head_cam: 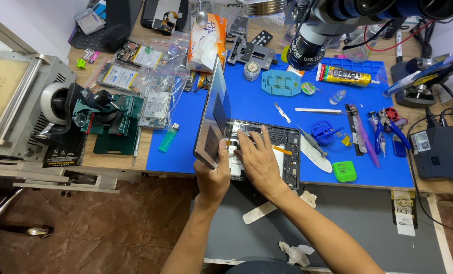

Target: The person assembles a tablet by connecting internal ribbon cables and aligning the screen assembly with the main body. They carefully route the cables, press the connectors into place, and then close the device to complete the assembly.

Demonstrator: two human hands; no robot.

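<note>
Gripped at its lower edge by the left hand, the tablet screen panel stands tilted up off the opened tablet body on the blue work mat; the right hand lies flat on the internals, hiding them, a green lighter just left, tweezers beyond

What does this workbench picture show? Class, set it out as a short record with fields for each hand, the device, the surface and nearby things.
Left hand: holds the lifted screen panel by its lower edge, tilted up on edge.
Right hand: lies flat on the opened tablet body, fingers on its insides.
Surface: blue work mat on a wooden bench.
Right of tablet: metal pry tool, green box, blue pliers.
Left of tablet: green lighter.
Above: microscope, glue tube.
</note>
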